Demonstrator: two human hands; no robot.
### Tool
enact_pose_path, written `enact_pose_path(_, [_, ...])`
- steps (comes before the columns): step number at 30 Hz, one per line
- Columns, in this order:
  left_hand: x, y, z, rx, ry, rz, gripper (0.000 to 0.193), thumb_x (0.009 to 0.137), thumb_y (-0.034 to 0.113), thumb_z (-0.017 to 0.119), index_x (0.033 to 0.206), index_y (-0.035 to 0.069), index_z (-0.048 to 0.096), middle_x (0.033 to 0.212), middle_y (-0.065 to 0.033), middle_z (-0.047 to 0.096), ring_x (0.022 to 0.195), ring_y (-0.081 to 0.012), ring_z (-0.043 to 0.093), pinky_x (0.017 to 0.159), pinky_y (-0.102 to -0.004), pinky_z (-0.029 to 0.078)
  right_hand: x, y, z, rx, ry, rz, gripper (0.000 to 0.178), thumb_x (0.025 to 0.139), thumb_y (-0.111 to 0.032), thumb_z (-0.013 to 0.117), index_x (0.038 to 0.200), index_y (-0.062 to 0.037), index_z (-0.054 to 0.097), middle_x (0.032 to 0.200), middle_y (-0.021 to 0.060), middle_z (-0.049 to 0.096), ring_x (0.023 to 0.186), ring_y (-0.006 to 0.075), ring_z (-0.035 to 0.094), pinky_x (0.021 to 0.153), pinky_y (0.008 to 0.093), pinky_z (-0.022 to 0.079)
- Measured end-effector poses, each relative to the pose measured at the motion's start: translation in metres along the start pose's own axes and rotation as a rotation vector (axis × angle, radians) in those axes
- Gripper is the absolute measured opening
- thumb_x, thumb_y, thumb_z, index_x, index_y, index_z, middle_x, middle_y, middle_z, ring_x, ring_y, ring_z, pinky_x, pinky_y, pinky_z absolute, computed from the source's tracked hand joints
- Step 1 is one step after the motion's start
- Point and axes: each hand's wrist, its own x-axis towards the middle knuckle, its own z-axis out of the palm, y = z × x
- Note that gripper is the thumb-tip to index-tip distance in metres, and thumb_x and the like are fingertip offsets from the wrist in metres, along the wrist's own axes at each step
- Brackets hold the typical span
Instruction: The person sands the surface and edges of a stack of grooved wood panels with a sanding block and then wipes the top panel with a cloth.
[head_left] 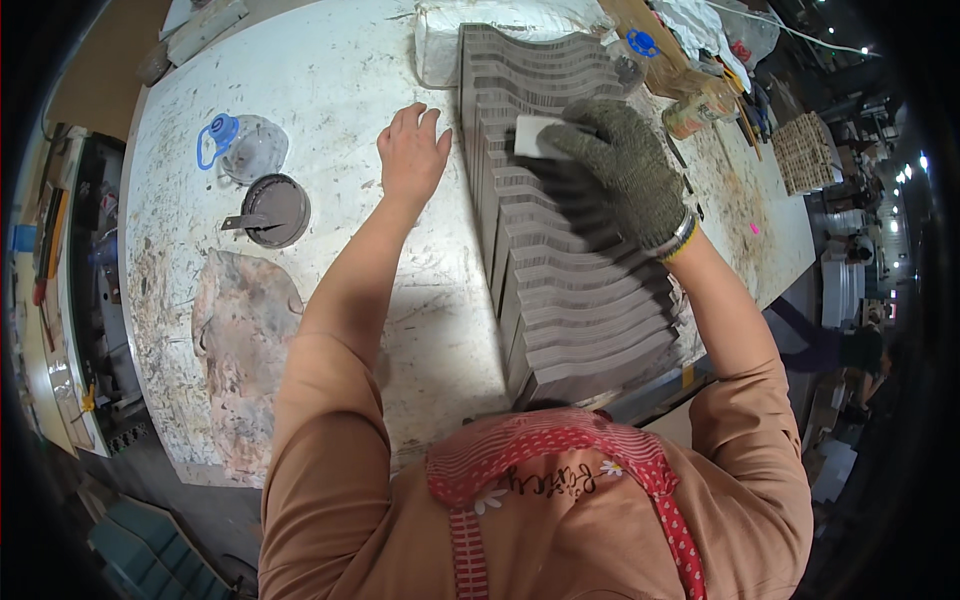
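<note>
A long stack of grey, wavy-edged boards [570, 260] runs away from me across the table, its rippled edges facing up. My right hand [630, 175] wears a dark knitted work glove and grips a white rectangular block [540, 137] against the upper part of the ripples. Whether the block is a sponge or something harder, I cannot tell. Bare and with its fingers apart, my left hand [413, 155] is over the table just left of the stack, holding nothing.
Left on the stained white table [430, 330] are a clear jug with a blue cap [255, 150], a tub of grey paste [285, 205] with a scraper [245, 222], and a smeared cloth [245, 350]. A wrapped white bundle [437, 45] lies behind the stack. Bottles [690, 112] and a woven basket [803, 152] stand right.
</note>
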Motion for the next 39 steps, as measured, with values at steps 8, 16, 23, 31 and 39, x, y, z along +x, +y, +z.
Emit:
enact_pose_path(8, [-0.001, 0.0, 0.0, 0.012, 0.009, 0.011, 0.037, 0.093, 0.029, 0.067, 0.126, 0.012, 0.064, 0.135, -0.0067, 0.058, 0.13, -0.0251, 0.052, 0.105, -0.0462, 0.039, -0.01, -0.008, -0.006, -0.209, 0.012, -0.029, 0.036, 0.086, -0.023, 0.074, 0.12, -0.0104, 0.07, 0.123, 0.0175, 0.065, 0.112, 0.0354, 0.062, 0.098, 0.0449, 0.05])
enact_pose_path(16, [0.0, -0.001, 0.0, -0.009, 0.015, 0.011, 0.037, 0.093, 0.028, 0.068, 0.126, 0.012, 0.064, 0.135, -0.0068, 0.058, 0.13, -0.0255, 0.052, 0.105, -0.0466, 0.039, -0.02, -0.002, -0.021, -0.08, -0.188, -0.016, 0.038, 0.092, -0.025, 0.07, 0.129, -0.0167, 0.07, 0.132, 0.0114, 0.065, 0.121, 0.0321, 0.061, 0.105, 0.0425, 0.049])
enact_pose_path(23, [-0.001, 0.0, 0.0, -0.006, 0.023, 0.01, 0.037, 0.093, 0.028, 0.068, 0.126, 0.011, 0.065, 0.135, -0.007, 0.058, 0.131, -0.0258, 0.051, 0.105, -0.047, 0.038, 0.014, 0.015, -0.031, -0.004, -0.321, -0.168, 0.04, 0.092, -0.021, 0.068, 0.132, -0.0201, 0.068, 0.134, 0.0088, 0.065, 0.128, 0.0312, 0.057, 0.109, 0.0427, 0.046])
enact_pose_path(31, [-0.001, 0.001, -0.002, -0.015, 0.014, -0.008, 0.038, 0.091, 0.027, 0.07, 0.126, 0.012, 0.066, 0.135, -0.0051, 0.057, 0.132, -0.0228, 0.05, 0.106, -0.0458, 0.037, 0.047, 0.005, -0.013, -0.33, -0.26, -0.376, 0.03, 0.09, -0.019, 0.069, 0.119, -0.0161, 0.071, 0.134, 0.0105, 0.063, 0.124, 0.0326, 0.058, 0.104, 0.0427, 0.049])
enact_pose_path(39, [-0.001, 0.001, -0.001, -0.008, 0.002, -0.012, 0.037, 0.092, 0.027, 0.069, 0.126, 0.012, 0.065, 0.135, -0.0055, 0.057, 0.131, -0.0231, 0.05, 0.106, -0.0461, 0.037, 0.03, 0.009, -0.002, -0.324, -0.135, -0.421, 0.037, 0.083, -0.021, 0.076, 0.118, -0.0143, 0.069, 0.124, 0.0156, 0.063, 0.114, 0.0351, 0.062, 0.095, 0.0442, 0.053])
